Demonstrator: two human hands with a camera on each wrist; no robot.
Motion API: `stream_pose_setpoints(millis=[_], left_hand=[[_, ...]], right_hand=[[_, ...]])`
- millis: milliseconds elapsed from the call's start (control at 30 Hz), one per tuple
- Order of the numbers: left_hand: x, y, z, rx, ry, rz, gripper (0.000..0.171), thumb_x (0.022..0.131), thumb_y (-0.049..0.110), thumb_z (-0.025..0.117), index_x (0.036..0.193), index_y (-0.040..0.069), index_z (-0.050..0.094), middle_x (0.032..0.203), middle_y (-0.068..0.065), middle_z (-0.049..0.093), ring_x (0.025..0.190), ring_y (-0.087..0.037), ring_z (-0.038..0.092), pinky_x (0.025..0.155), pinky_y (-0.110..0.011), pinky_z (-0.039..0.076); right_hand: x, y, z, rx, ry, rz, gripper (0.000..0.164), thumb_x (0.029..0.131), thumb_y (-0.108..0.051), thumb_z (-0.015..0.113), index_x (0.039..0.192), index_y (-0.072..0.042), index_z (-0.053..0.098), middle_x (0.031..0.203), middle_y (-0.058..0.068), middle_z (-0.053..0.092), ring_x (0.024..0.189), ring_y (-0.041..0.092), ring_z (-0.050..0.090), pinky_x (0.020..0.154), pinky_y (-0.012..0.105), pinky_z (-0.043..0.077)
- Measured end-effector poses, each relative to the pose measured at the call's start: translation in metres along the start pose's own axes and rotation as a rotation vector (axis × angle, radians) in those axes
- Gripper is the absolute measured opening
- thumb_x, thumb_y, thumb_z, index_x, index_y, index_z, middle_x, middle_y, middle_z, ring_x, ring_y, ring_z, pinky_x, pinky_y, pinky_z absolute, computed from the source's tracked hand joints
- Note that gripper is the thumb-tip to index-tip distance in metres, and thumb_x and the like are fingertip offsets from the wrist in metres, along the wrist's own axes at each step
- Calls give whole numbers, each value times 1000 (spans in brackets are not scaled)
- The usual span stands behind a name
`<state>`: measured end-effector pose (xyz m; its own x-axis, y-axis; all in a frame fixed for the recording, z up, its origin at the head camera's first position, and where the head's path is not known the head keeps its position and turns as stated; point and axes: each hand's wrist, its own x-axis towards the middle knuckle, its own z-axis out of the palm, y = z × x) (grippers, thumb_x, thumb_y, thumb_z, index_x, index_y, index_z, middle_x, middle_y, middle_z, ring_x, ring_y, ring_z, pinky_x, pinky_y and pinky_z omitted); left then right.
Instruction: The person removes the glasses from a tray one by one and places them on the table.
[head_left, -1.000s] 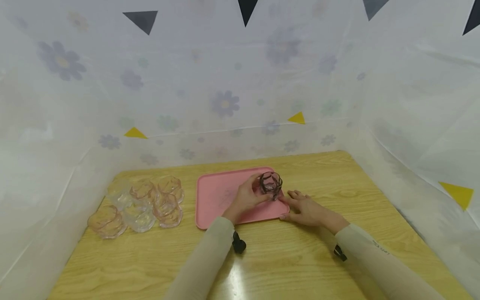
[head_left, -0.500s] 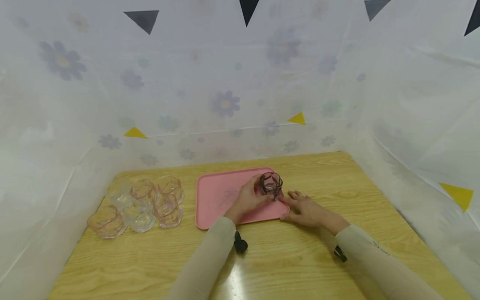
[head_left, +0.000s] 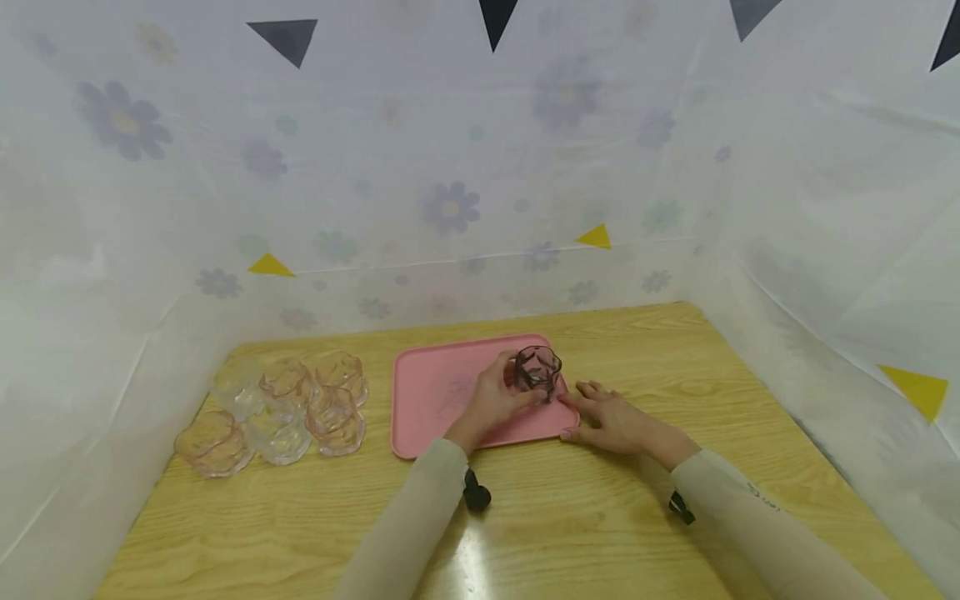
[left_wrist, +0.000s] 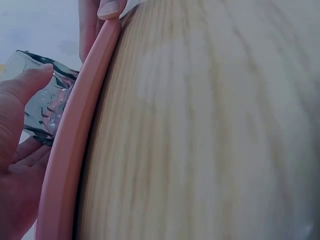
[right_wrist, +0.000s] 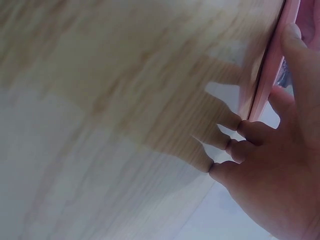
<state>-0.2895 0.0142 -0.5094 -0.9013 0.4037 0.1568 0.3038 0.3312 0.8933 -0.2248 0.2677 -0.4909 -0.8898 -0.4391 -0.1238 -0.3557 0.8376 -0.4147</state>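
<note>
A dark-tinted glass cup (head_left: 537,372) with a wavy rim stands upright at the right end of the pink tray (head_left: 429,417). My left hand (head_left: 491,402) grips it from the left, its thumb (left_wrist: 31,80) on the near side in the left wrist view; the far fingers are partly hidden. My right hand (head_left: 618,421) rests at the tray's near right corner. In the right wrist view its thumb (right_wrist: 294,42) touches the rim, the index finger lies round the corner, and the other fingertips rest spread on the table.
Several flower-shaped glass cups, such as a pinkish one (head_left: 214,446) and a clear one (head_left: 277,437), stand close together on the left of the wooden table (head_left: 555,533). White sheeting (head_left: 450,287) encloses the back and sides.
My left hand has shifted the dark glass cup slightly to the left and towards me. The right hand and the tray look unmoved.
</note>
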Motion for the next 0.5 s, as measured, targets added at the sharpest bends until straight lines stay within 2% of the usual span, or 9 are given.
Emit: stream_pose_setpoints(millis=[200,500], left_hand=[[-13,-3,-17,29,36,17,83,88,33,88,156,13,46,135,-12,67,119,-26,67,103,-43,57],[-42,-10,-54,8,105,33,81,86,27,90,154,8,49,136,-18,68,122,-30,68,106,-44,57]], right_hand=[[0,-2,-1,6,11,-14,78,102,-59,61,162,-12,42,168,34,27,156,57,20,120,80,17],[-1,-2,0,13,5,-6,79,102,-60,60,162,-13,42,169,33,26,157,55,18,121,79,16]])
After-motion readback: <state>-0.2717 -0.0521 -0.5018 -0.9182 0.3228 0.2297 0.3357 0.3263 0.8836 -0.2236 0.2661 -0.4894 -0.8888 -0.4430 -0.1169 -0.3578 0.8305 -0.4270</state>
